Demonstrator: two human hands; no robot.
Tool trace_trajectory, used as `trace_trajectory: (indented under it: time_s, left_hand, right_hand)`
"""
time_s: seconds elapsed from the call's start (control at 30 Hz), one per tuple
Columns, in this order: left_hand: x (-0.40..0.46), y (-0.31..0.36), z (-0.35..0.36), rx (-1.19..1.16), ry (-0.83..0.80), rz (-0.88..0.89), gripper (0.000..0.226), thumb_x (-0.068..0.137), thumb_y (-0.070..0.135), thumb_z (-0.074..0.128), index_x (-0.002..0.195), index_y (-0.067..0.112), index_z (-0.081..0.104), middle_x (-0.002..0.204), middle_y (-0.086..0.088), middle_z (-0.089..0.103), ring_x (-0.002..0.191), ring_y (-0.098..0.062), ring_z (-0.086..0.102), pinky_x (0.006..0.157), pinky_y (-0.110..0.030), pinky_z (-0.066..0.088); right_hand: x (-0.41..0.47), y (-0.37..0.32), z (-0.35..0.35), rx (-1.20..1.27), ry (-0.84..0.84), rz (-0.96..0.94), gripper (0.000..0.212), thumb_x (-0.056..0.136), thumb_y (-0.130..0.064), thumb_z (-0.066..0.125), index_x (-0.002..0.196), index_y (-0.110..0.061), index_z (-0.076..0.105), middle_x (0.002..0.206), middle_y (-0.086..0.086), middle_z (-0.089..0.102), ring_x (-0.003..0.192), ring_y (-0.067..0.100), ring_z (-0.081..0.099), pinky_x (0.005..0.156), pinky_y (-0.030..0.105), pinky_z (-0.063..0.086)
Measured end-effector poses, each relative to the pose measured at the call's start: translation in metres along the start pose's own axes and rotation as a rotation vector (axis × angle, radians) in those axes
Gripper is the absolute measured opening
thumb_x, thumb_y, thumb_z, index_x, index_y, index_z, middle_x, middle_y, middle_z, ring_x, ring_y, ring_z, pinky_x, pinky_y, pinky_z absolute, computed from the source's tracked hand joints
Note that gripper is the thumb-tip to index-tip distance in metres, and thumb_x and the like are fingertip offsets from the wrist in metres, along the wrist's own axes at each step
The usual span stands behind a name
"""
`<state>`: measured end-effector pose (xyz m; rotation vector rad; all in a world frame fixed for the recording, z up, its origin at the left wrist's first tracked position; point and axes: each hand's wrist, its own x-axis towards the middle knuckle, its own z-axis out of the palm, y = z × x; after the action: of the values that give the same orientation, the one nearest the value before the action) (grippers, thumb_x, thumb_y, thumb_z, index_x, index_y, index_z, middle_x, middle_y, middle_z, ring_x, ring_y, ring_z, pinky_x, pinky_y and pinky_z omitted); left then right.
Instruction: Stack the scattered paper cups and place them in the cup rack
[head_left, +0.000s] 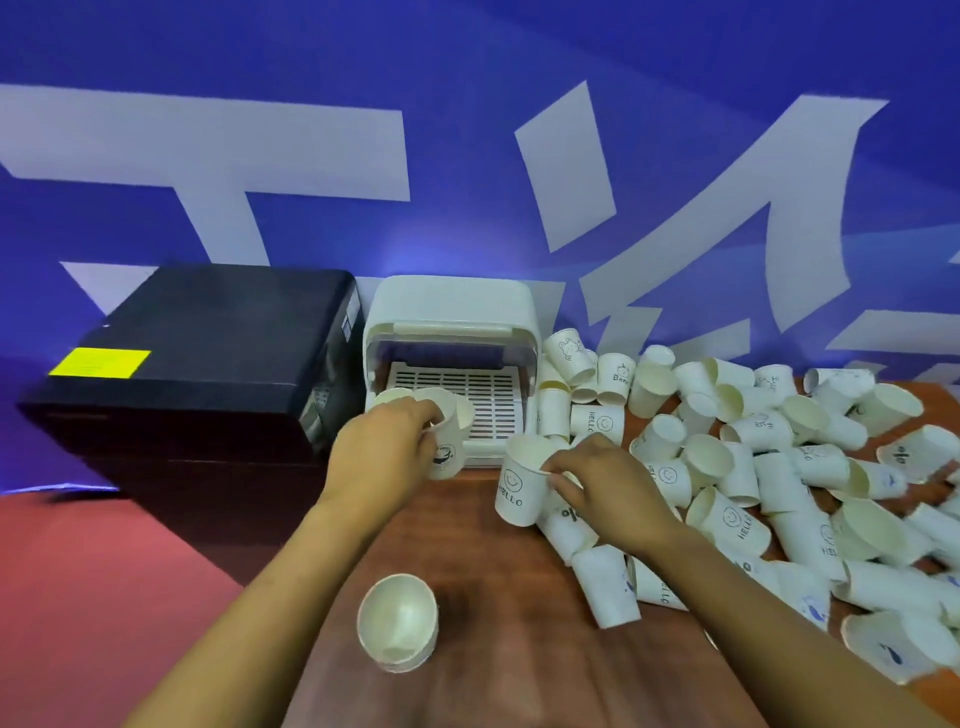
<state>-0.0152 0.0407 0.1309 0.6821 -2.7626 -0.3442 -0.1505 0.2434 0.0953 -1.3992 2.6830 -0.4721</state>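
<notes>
A blue wall banner (467, 156) with large pale lettering fills the far side. Below it, a wooden table (493, 649) carries a black box (208, 353) with a yellow label at far left. Just right of the box stands the white cup rack (452, 332), its cover lifted and slatted tray (467, 395) showing. A heap of scattered paper cups (753, 467) sprawls over the right half of the table, most lying on their sides. A short stack of cups (397, 623) stands upright near the front edge. The left hand (379, 457) grips a printed cup (444, 447) at the rack's mouth, fingers curled over its rim. The right hand (608, 483) pinches a "HELLO" cup (519, 488) at the heap's left edge.
</notes>
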Motion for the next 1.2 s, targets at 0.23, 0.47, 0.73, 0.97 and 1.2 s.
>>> trace_trajectory:
  time_s: [0.23, 0.47, 0.73, 0.97, 1.2]
  left_hand:
    - [0.024, -0.053, -0.003, 0.074, 0.005, -0.028, 0.014, 0.088, 0.025, 0.054, 0.1, 0.026, 0.062, 0.101, 0.002, 0.067, 0.09, -0.023, 0.062, 0.062, -0.03, 0.039]
    - [0.046, -0.077, 0.012, 0.156, 0.026, -0.03, 0.014, 0.089, 0.024, 0.056, 0.099, 0.026, 0.067, 0.095, -0.001, 0.07, 0.087, -0.026, 0.064, 0.063, -0.03, 0.041]
    - [0.074, -0.086, 0.034, 0.229, 0.011, 0.022, 0.011, 0.085, 0.015, 0.06, 0.089, 0.02, 0.068, 0.083, -0.003, 0.07, 0.076, -0.027, 0.064, 0.062, -0.032, 0.042]
    - [0.095, -0.094, 0.058, 0.288, -0.089, 0.016, 0.017, 0.086, 0.011, 0.054, 0.094, 0.019, 0.066, 0.086, -0.003, 0.069, 0.079, -0.027, 0.061, 0.062, -0.031, 0.037]
    - [0.104, -0.101, 0.084, 0.315, -0.176, 0.006, 0.018, 0.082, 0.01, 0.057, 0.093, 0.021, 0.066, 0.085, -0.002, 0.069, 0.08, -0.026, 0.062, 0.061, -0.03, 0.036]
  right_hand:
    - [0.047, -0.037, 0.007, -0.028, 0.006, -0.014, 0.023, 0.093, -0.027, 0.052, 0.11, -0.024, 0.067, 0.104, -0.003, 0.068, 0.103, 0.016, 0.053, 0.077, 0.028, 0.041]
    - [0.085, -0.053, 0.007, -0.056, 0.019, -0.061, 0.02, 0.092, -0.029, 0.056, 0.107, -0.025, 0.069, 0.107, -0.005, 0.067, 0.108, 0.016, 0.051, 0.075, 0.023, 0.035]
    - [0.123, -0.05, 0.019, -0.118, 0.106, -0.149, 0.012, 0.084, -0.019, 0.064, 0.091, -0.016, 0.073, 0.091, 0.003, 0.07, 0.093, 0.025, 0.056, 0.075, 0.034, 0.044]
    - [0.149, -0.033, 0.043, -0.125, 0.047, -0.146, 0.011, 0.082, -0.016, 0.064, 0.088, -0.012, 0.073, 0.087, 0.005, 0.069, 0.09, 0.028, 0.057, 0.072, 0.042, 0.05]
    - [0.158, -0.024, 0.066, -0.134, -0.063, -0.138, 0.017, 0.085, -0.015, 0.059, 0.096, -0.013, 0.071, 0.095, 0.004, 0.069, 0.097, 0.028, 0.055, 0.078, 0.04, 0.047]
